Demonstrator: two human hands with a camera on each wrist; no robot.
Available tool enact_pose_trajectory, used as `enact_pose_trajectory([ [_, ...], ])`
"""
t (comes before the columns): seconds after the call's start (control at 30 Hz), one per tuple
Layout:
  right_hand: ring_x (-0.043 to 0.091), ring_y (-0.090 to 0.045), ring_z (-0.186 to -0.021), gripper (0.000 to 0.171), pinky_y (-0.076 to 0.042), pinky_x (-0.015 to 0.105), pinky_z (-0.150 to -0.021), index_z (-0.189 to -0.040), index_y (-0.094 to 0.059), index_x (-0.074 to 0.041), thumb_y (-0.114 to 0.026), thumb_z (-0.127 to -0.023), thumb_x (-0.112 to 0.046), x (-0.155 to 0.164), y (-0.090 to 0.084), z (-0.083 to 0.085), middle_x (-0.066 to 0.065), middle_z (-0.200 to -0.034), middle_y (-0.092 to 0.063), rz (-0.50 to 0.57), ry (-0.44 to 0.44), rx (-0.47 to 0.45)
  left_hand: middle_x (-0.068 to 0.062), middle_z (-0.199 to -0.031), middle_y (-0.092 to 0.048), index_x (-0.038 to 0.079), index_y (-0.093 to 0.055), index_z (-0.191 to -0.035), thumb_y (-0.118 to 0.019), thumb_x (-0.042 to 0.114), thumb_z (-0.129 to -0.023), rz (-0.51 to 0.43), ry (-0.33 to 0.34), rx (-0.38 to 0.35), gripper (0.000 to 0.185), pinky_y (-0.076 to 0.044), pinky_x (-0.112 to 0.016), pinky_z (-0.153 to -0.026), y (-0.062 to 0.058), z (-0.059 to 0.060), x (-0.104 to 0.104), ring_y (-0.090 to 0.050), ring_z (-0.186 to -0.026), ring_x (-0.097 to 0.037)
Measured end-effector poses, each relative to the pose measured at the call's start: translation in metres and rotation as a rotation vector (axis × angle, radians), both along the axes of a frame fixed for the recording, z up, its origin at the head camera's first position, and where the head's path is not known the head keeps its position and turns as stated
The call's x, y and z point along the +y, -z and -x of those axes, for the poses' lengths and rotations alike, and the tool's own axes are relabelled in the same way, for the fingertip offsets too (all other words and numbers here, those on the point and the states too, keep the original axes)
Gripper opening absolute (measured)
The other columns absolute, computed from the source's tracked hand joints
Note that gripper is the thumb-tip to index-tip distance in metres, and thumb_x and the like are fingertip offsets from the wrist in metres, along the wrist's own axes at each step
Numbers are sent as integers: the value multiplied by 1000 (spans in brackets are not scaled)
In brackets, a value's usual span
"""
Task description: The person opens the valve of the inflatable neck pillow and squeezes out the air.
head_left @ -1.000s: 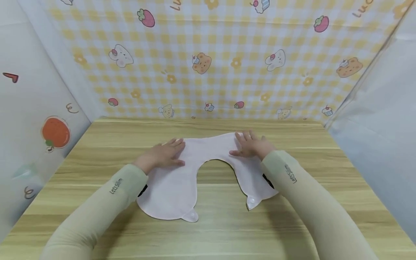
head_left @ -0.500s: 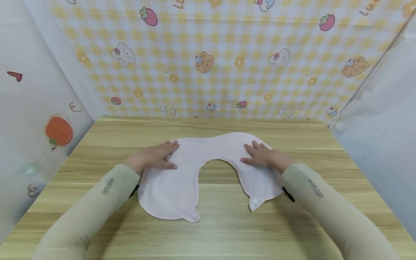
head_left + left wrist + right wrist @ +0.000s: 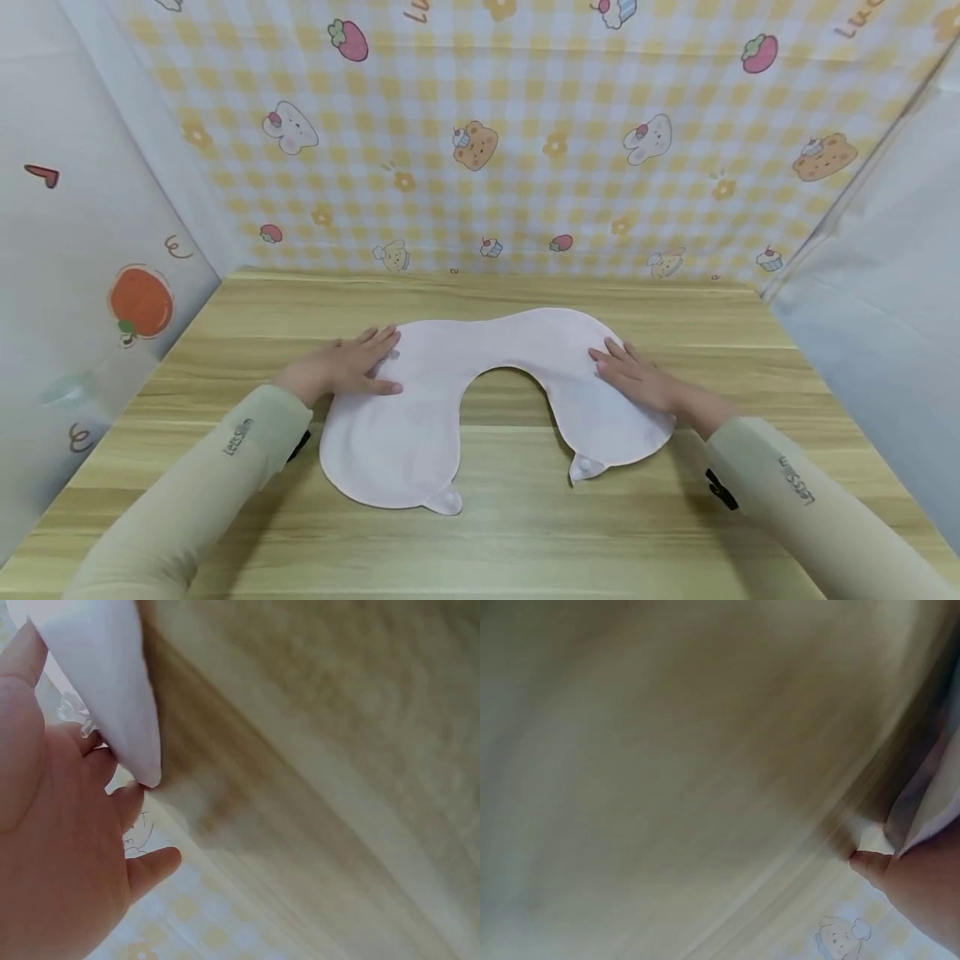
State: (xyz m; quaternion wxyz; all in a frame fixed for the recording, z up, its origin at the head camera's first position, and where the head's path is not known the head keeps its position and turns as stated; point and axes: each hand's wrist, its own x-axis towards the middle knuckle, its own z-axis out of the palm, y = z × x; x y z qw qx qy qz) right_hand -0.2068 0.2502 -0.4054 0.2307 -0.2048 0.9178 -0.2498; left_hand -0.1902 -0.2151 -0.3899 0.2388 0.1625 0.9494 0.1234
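Observation:
A pale pink U-shaped bib [image 3: 405, 450] lies spread on the wooden table, its opening towards the person. Each lower end carries a small tab with a round snap. My left hand [image 3: 341, 367] rests on the bib's upper left edge with fingers extended and thumb spread. In the left wrist view, a small clear plastic piece [image 3: 75, 711] shows by the fingers at the cloth's edge [image 3: 112, 690]. On the bib's right lobe lies my right hand [image 3: 637, 379], fingers straight and pointing inward. The right wrist view is blurred, with little of that hand [image 3: 930, 889] showing.
The wood-grain table [image 3: 480, 542] reaches back to a yellow checked cloth backdrop [image 3: 517, 150] with cartoon prints. White sheets hang as side walls, the left one [image 3: 90, 250] printed with a tomato-like figure and the right one [image 3: 892, 292] plain.
My right hand has slid right and towards the person, from the bib's upper right edge down its right lobe. My left hand has shifted slightly left. The bib stays nearly in place.

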Motion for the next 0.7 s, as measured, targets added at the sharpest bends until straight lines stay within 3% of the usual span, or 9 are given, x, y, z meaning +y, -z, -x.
enact_pose_trajectory([
  [0.13,53,9,-149,64,4,82,-105,-160,-19,-18,-25,-106,-52,18,2,-9,19,-167,1,-46,-13,19,-10,-169,2,13,-6,-161,-58,65,-90,23,-3,1,103,-1,-77,-113,0,-2,-5,4,-153,-44],
  [0.33,51,4,-150,67,3,83,-103,-161,-11,-28,-32,-104,-57,46,5,-25,16,-168,-1,-219,-62,129,-10,-169,1,17,-7,-161,-54,70,-88,65,-32,20,102,-3,-77,-112,3,-11,-17,3,-152,-46],
  [0.47,45,5,-153,78,4,80,-107,-162,-9,-23,-41,-100,-60,62,4,-33,15,-168,0,-303,-65,232,-16,-167,-5,13,-12,-161,-50,66,-93,97,-61,48,94,-3,-79,-111,-1,-23,-25,1,-152,-48],
  [0.6,36,13,-154,78,3,80,-108,-162,-5,-20,-44,-102,-53,64,-9,-38,10,-168,9,-266,-70,331,-22,-164,-15,5,-23,-157,-52,52,-99,173,-74,97,81,-9,-80,-109,-15,-40,-30,-4,-150,-50],
  [0.7,35,9,-155,73,0,80,-109,-162,-8,-24,-45,-103,-48,48,-21,-40,4,-169,7,-192,-97,364,-21,-163,-23,4,-29,-156,-54,43,-100,218,-33,180,72,-19,-79,-108,-23,-54,-23,-13,-149,-50],
])
